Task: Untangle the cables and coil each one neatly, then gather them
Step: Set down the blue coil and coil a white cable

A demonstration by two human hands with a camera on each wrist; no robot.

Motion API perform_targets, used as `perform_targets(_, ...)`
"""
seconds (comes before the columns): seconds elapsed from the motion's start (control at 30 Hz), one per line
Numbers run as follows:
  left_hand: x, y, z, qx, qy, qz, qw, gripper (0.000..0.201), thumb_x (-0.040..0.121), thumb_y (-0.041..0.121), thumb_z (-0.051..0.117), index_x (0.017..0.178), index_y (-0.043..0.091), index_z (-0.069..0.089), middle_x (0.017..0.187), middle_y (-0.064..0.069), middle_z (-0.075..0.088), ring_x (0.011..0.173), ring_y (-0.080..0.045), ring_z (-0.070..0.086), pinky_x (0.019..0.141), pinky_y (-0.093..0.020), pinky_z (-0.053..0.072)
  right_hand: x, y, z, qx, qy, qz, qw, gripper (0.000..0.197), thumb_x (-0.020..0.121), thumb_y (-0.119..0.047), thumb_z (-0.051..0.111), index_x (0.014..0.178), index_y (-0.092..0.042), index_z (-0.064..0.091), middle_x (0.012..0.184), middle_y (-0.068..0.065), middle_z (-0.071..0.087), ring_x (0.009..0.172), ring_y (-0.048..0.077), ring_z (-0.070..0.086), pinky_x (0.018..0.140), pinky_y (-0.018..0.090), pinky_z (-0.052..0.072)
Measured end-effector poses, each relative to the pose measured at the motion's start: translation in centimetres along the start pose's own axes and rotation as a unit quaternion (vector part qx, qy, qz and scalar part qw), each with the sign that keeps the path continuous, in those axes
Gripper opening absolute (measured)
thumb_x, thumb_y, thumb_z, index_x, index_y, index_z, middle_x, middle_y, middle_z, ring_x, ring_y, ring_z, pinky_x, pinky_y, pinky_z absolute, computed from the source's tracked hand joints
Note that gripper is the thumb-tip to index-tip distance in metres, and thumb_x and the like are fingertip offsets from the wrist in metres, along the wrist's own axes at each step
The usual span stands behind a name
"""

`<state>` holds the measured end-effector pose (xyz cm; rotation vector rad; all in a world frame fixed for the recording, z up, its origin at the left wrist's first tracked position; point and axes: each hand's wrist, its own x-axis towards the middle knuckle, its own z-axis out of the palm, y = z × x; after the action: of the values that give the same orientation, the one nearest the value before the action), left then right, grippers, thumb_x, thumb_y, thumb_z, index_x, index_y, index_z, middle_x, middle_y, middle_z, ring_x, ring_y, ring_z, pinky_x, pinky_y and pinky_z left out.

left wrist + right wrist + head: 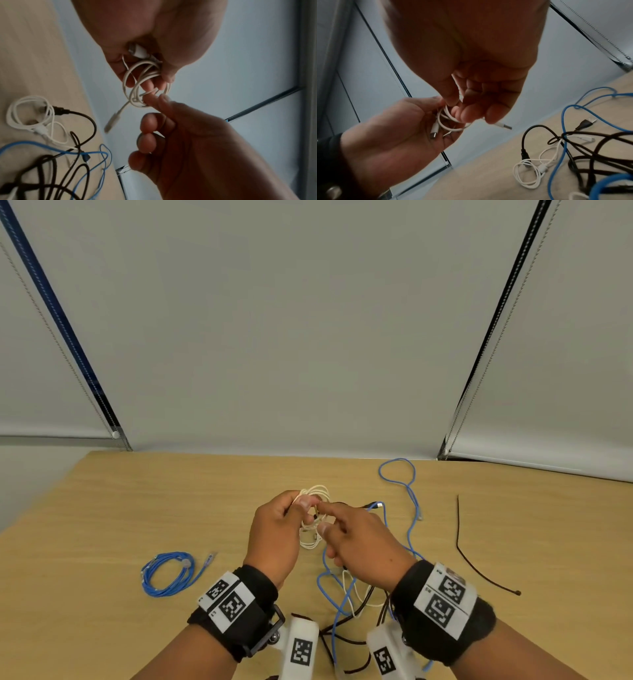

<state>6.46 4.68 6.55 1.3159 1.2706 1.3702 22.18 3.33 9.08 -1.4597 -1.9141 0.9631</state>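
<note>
White cable point(313, 513), coiled small, sits pinched in our left hand point(277, 537) at frame centre; our right hand point(359, 537) pinches its loops too. Lower left lies the coiled blue cable point(168, 573); the tangle point(346, 604) below.

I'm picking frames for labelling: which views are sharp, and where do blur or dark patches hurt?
Head view: sharp and evenly lit, with edges bowed by the wide lens. Left wrist view: soft, the plug dangling from the white cable is smeared. Right wrist view: the right hand is dark against the pale wall.
</note>
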Motion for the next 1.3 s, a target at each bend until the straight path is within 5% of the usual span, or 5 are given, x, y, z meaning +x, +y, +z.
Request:
perform_targets(0.3, -0.7, 0.0, -0.8, -0.196, -0.065, -0.032, 0.978, 0.021, 0.096, 0.03, 0.059, 0.093, 0.023, 0.079, 0.115, -0.009, 0.076, 0.112, -0.025, 0.067, 0.104, -0.045, 0.046, 0.7, -0.8, 0.6, 0.103, 0.119, -0.026, 0.987, 0.014, 0.089, -0.035, 0.073, 0.095, -0.023, 0.071, 0.057, -0.001, 0.059, 0.055, 0.012, 0.056, 0.06, 0.033, 0.05)
perform_targets(0.53, 0.8, -0.2, -1.6, 0.108, -0.036, 0.097, 0.989, 0.022, 0.103, 0.015, 0.053, 0.091, 0.025, 0.069, 0.093, 0.003, 0.064, 0.07, -0.004, 0.067, 0.067, -0.01, 0.045, 0.4, -0.7, 1.2, 0.351, 0.082, 0.04, 0.932, 0.021, 0.091, -0.012, 0.066, 0.073, -0.021, 0.069, 0.067, -0.009, 0.062, 0.056, 0.005, 0.049, 0.056, 0.024, 0.042)
perform_targets(0.8, 1.7, -1.3, -2.5, 0.245, -0.027, 0.174, 0.953, 0.02, 0.104, 0.021, 0.051, 0.114, 0.019, 0.068, 0.094, 0.004, 0.057, 0.082, -0.019, 0.061, 0.075, -0.045, 0.055, 0.9, -0.2, -0.6, 0.224, 0.008, 0.018, 0.974, 0.015, 0.099, -0.013, 0.057, 0.084, -0.016, 0.06, 0.078, -0.008, 0.063, 0.065, 0.008, 0.058, 0.057, 0.025, 0.047)
perform_targets(1.07, 1.6, -0.6, -1.9, 0.122, -0.051, 0.032, 0.991, 0.025, 0.103, 0.015, 0.051, 0.094, 0.023, 0.073, 0.065, 0.016, 0.059, 0.06, -0.004, 0.055, 0.058, -0.019, 0.045, 1.8, 0.7, -3.2, -0.205, 0.003, -0.09, 0.975, 0.012, 0.097, -0.017, 0.056, 0.105, -0.022, 0.064, 0.095, -0.009, 0.061, 0.085, 0.01, 0.056, 0.073, 0.025, 0.043)
perform_targets(1.3, 0.0, 0.1, -1.5, -0.154, -0.11, -0.129, 0.973, 0.027, 0.105, 0.022, 0.05, 0.1, 0.02, 0.077, 0.08, 0.004, 0.06, 0.073, -0.01, 0.063, 0.064, -0.033, 0.058, 1.3, 0.8, -2.6, 0.053, 0.096, -0.054, 0.993, 0.012, 0.094, -0.008, 0.064, 0.092, -0.019, 0.068, 0.088, -0.001, 0.072, 0.083, 0.012, 0.066, 0.078, 0.027, 0.053)
